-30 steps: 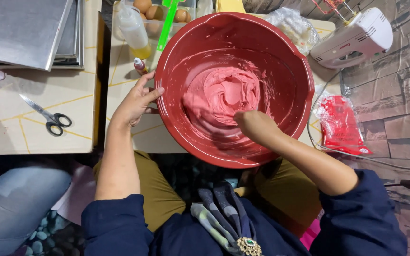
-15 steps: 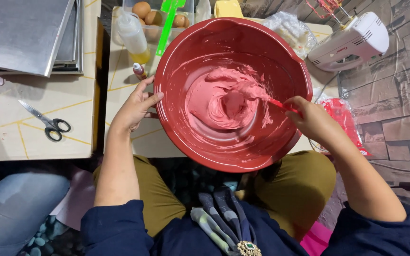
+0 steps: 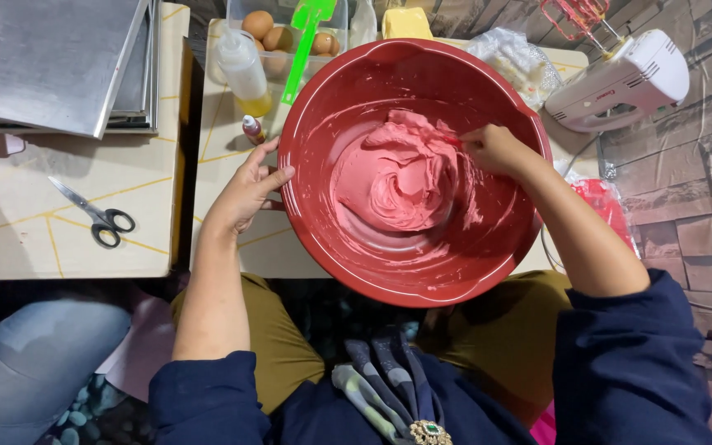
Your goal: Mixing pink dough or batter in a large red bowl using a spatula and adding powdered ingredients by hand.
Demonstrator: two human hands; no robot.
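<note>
A big red mixing bowl [image 3: 348, 99] sits on the low table in front of me, holding a mound of thick pink batter [image 3: 397, 177]. My left hand [image 3: 249, 188] rests spread against the bowl's left rim. My right hand [image 3: 494, 150] is inside the bowl at its far right side, closed around a red spatula whose blade [image 3: 452, 140] is pressed into the batter. Most of the spatula is hidden by my fingers and the batter.
A white hand mixer [image 3: 620, 78] lies at the back right, a red plastic bag [image 3: 607, 210] beside the bowl. Behind the bowl are eggs in a clear box [image 3: 278, 37], a green spatula [image 3: 305, 41], a squeeze bottle [image 3: 242, 70], butter [image 3: 407, 22]. Scissors [image 3: 92, 216] and metal trays [image 3: 47, 62] lie at the left.
My right hand has swept from the bowl's near side around the right wall to the far side, dragging the batter into a mound. My left hand has stayed on the rim.
</note>
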